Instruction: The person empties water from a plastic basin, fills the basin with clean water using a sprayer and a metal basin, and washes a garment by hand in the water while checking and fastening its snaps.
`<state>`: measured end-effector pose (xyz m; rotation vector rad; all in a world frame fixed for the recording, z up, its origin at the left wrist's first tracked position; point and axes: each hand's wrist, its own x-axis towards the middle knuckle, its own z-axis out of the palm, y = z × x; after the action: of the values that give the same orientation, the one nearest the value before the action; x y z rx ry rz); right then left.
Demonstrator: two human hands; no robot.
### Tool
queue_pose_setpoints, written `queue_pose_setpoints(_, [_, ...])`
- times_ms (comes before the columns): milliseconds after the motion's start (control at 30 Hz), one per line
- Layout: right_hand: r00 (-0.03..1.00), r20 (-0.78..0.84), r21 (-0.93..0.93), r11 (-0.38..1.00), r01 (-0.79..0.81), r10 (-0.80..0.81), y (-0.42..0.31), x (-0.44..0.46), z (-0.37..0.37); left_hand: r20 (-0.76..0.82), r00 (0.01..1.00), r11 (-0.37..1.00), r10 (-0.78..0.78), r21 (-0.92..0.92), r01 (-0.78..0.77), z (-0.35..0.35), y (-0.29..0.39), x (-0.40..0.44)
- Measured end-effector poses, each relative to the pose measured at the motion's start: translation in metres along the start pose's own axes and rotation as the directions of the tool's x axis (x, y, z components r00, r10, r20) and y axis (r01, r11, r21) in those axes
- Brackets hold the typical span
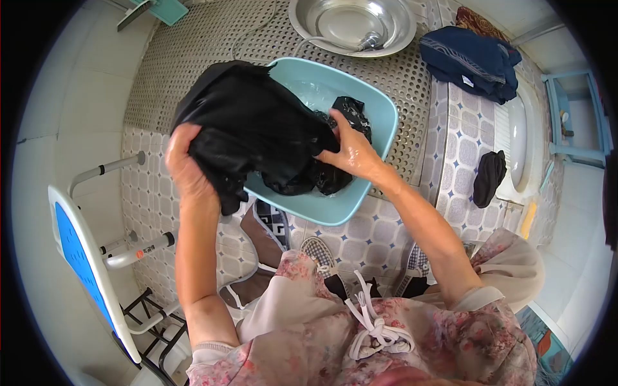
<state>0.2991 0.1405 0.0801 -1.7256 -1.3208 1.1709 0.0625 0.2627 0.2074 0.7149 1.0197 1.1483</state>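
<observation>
Mid-wash, I'd judge: left hand (190,161) and right hand (354,151) grip black cloth (251,122) over the nine o'clock side of the blue basin (385,125); squeezing it would need firmness.

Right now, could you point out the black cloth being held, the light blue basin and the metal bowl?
Black cloth (254,125): head view, middle of its fabric.
Light blue basin (383,125): head view, right inner wall.
Metal bowl (344,20): head view, bare inside bottom.

Pic brt, fairly sharp; edges curved w/ blk vignette.
</observation>
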Motion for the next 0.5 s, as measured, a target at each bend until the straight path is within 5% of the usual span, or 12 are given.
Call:
queue_pose_setpoints(33, [0.991, -0.002, 0.167, 0.977, -0.134, 0.136, 0.010, 0.000, 0.005, -0.010, 1.000, 1.000, 0.014, -0.025, -0.014, -0.012, 0.005, 0.001])
queue_pose_setpoints(67, [0.998, 0.021, 0.402, 0.914, -0.059, 0.055, 0.009, -0.004, 0.008, 0.013, 0.998, 0.996, 0.063, -0.064, -0.062, -0.019, 0.013, -0.003])
queue_pose_setpoints(167, [0.997, -0.064, 0.578, 0.812, 0.077, -0.049, -0.013, -0.021, -0.014, 0.080, 0.991, 0.982, 0.104, -0.165, -0.090, -0.020, 0.042, -0.024])
queue_pose_setpoints(233, [0.993, -0.093, 0.893, 0.436, 0.113, -0.066, -0.043, -0.024, -0.048, 0.037, 0.992, 0.978, 0.124, -0.175, -0.116, 0.001, 0.057, -0.042])
queue_pose_setpoints(300, [0.942, -0.229, 0.889, 0.341, 0.305, -0.245, -0.072, -0.024, -0.088, 0.126, 0.989, 0.983, 0.076, -0.175, -0.053, 0.003, 0.058, -0.047])
queue_pose_setpoints(367, [0.945, -0.206, 0.886, 0.361, 0.291, -0.255, -0.097, -0.020, -0.119, 0.111, 0.993, 0.999, 0.034, -0.029, -0.031, 0.009, 0.054, -0.040])
queue_pose_setpoints(400, [0.967, -0.145, 0.879, 0.421, 0.223, -0.209, -0.094, -0.012, -0.130, -0.125, 0.992, 0.989, -0.028, 0.139, 0.046, 0.018, 0.041, -0.025])
queue_pose_setpoints(433, [0.983, -0.082, 0.865, 0.478, 0.151, -0.162, -0.093, -0.001, -0.139, -0.072, 0.961, 0.946, -0.266, 0.175, 0.275, 0.033, 0.031, -0.022])
queue_pose_setpoints(500, [0.987, -0.160, 0.591, 0.798, 0.119, -0.029, -0.084, 0.024, -0.129, -0.124, 0.928, 0.825, -0.352, 0.427, 0.370, 0.018, -0.015, 0.017])
